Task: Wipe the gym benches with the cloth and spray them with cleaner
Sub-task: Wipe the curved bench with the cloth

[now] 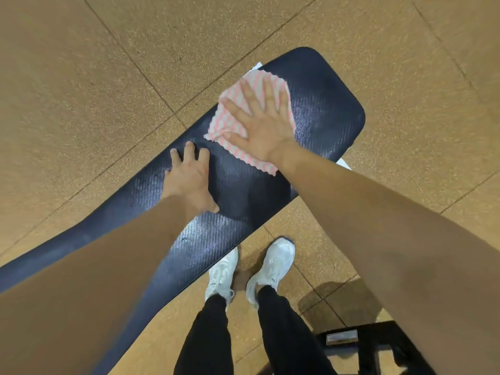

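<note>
A long dark blue padded gym bench (pixel 324 109) runs diagonally from the lower left to the upper right. A pink-and-white striped cloth (pixel 230 123) lies flat on its far half. My right hand (pixel 259 123) presses down on the cloth with fingers straight and spread. My left hand (pixel 189 180) rests on the bare pad just left of the cloth, fingers bent with the tips on the far edge, holding nothing. The pad shines wet near my left forearm. No spray bottle is in view.
Tan speckled rubber floor tiles (pixel 94 90) surround the bench. My feet in white shoes (pixel 273 263) stand at the bench's near side. A black metal frame (pixel 378 347) sits at the bottom right. White bench supports (pixel 343 163) peek out beneath the pad.
</note>
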`<state>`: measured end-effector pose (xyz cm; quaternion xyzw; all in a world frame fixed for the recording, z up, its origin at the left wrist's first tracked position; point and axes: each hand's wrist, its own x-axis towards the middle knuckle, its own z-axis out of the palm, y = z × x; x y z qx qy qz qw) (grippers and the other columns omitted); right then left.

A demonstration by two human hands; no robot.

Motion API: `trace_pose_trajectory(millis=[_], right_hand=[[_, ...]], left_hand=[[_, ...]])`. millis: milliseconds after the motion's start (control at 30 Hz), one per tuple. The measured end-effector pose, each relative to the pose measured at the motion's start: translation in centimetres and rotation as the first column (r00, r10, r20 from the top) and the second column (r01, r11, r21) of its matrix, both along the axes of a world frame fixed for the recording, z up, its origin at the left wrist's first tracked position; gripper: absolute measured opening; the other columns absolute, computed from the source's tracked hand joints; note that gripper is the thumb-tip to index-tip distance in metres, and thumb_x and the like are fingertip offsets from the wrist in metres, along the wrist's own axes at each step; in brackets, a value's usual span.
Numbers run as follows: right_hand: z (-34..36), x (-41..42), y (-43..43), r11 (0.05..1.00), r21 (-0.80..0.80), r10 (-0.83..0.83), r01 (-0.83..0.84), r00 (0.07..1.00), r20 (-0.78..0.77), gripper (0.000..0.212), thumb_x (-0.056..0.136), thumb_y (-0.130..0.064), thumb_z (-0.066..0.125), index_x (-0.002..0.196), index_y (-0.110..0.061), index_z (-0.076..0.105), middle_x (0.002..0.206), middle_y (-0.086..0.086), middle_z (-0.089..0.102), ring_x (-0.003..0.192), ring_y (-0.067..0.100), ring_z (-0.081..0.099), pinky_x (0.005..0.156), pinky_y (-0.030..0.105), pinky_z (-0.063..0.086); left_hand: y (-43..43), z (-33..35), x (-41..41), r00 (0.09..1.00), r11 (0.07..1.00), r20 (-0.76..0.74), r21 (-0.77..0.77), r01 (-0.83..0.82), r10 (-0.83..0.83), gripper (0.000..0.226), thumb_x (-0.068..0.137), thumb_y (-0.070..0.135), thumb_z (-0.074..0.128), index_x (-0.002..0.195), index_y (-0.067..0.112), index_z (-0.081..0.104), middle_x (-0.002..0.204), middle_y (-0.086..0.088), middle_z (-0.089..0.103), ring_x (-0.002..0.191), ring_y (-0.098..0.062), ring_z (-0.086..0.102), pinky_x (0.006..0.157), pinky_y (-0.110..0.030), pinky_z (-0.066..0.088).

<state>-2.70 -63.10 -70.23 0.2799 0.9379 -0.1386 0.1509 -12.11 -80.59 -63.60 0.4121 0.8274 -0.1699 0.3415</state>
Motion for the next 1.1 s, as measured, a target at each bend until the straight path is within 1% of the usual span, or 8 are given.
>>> trace_pose_trajectory(millis=[167,300,367,467,633,733,867,1100], right_hand=[[-0.7,6.2,-1.6,0.990,0.044,-0.135,0.136,0.990,-0.033,0.072,0.095,-0.076,0.011,0.159,-0.044,0.004,0.170,0.006,-0.006,0.153,0.044,-0.010,0.120,0.066,-0.002],[-0.4,10.1,-2.9,0.978,0.082,-0.195,0.194,0.981,0.008,0.072,0.098,-0.073,0.013,0.160,-0.040,-0.001,0.170,0.010,-0.007,0.154,0.042,-0.010,0.121,0.065,0.002],[-0.3,11.0,-3.5,0.972,0.066,-0.224,0.224,0.975,0.003,0.071,0.099,-0.070,0.015,0.161,-0.038,-0.002,0.170,0.012,-0.008,0.154,0.041,-0.011,0.122,0.064,0.001],[-0.3,12.5,-4.3,0.969,0.052,-0.242,0.243,0.970,-0.032,0.070,0.102,-0.064,0.025,0.162,-0.033,0.007,0.169,0.017,-0.004,0.153,0.045,-0.009,0.122,0.063,-0.001],[-0.3,13.1,-3.9,0.974,0.041,-0.221,0.221,0.975,-0.006,0.070,0.100,-0.066,0.031,0.161,-0.035,0.015,0.168,0.021,-0.001,0.150,0.055,-0.007,0.118,0.070,0.004],[0.1,10.4,-1.4,0.956,0.045,-0.292,0.290,0.955,0.045,0.074,0.094,-0.079,0.021,0.159,-0.047,0.003,0.169,0.013,-0.009,0.147,0.059,-0.009,0.115,0.074,-0.004],[0.1,5.7,2.9,0.931,0.064,-0.363,0.359,0.929,0.075,0.078,0.087,-0.087,0.007,0.154,-0.053,-0.012,0.168,0.006,-0.020,0.146,0.057,-0.017,0.112,0.076,-0.007],[0.0,1.4,10.2,0.970,0.010,-0.243,0.244,0.959,0.145,0.084,0.079,-0.092,0.006,0.152,-0.056,-0.013,0.167,0.001,-0.025,0.146,0.055,-0.023,0.113,0.076,-0.006]], left_hand=[[0.1,-0.1,0.0,1.000,1.000,-0.019,-0.005,0.013,-0.013,0.124,0.044,0.045,0.098,0.140,0.014,0.027,0.156,-0.010,0.016,0.148,-0.045,0.014,0.104,-0.059,0.047],[1.7,0.8,-0.4,0.997,0.998,-0.052,0.032,-0.061,0.063,0.093,0.060,0.047,0.088,0.129,0.014,0.036,0.138,-0.008,0.033,0.129,-0.039,0.039,0.076,-0.047,0.052],[2.6,1.2,-0.9,0.993,0.994,-0.075,0.073,-0.084,0.089,0.086,0.063,0.058,0.082,0.125,0.014,0.041,0.134,-0.009,0.038,0.123,-0.038,0.044,0.081,-0.048,0.052],[3.9,0.8,-1.3,0.996,0.983,-0.086,0.185,0.001,0.015,0.088,0.066,0.063,0.076,0.134,0.017,0.043,0.141,-0.011,0.041,0.129,-0.038,0.043,0.102,-0.050,0.046],[6.2,0.2,-1.1,0.995,0.963,0.022,0.255,0.087,-0.095,0.104,0.073,0.056,0.075,0.158,0.026,0.023,0.167,-0.001,0.015,0.154,-0.029,0.013,0.121,-0.048,0.027],[7.0,-0.5,-0.7,0.996,0.974,0.027,0.214,0.074,-0.082,0.105,0.076,0.055,0.072,0.159,0.027,0.016,0.170,0.002,0.004,0.156,-0.027,0.004,0.124,-0.048,0.020],[7.8,-0.8,0.5,0.999,0.964,-0.031,0.263,0.040,-0.033,0.104,0.072,0.057,0.071,0.155,0.024,0.019,0.165,-0.005,0.013,0.153,-0.034,0.010,0.122,-0.055,0.022],[9.9,-2.3,2.1,0.997,0.957,-0.053,0.281,0.066,-0.054,0.121,0.069,0.070,0.067,0.161,0.019,0.008,0.170,-0.006,-0.002,0.157,-0.030,-0.004,0.123,-0.060,0.012]])
